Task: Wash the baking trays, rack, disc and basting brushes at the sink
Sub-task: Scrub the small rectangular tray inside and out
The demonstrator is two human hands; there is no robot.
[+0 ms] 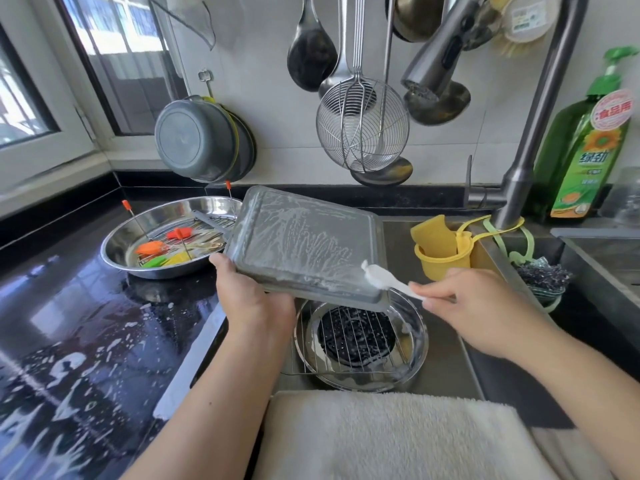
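- Left hand (254,299) clamped on the near-left edge of the grey baking tray (304,244), thumb on top, fingers curled underneath.
- Tray held tilted over the sink (450,358), underside up, streaked all over with white suds.
- Right hand (474,306) pinching the handle of a white brush (384,277), foamy head touching the tray's near-right corner.
- Down in the sink, directly below the tray: a round steel pan (414,344) carrying a wire rack (349,367), with a dark perforated disc (356,337) on the rack, all flecked with foam.
- Off to the left on the black table (86,323): a steel basin (121,244) holding another rack and basting brushes (152,247) in orange, red, green and yellow.
- Table wet and spattered with soap.
- Yellow sponge (433,233) standing in a yellow holder (446,263) at the sink's far edge.
- Faucet head (433,60) overhead, green detergent bottle (585,150) far right.
- White towel (381,434) draped along the near rim.
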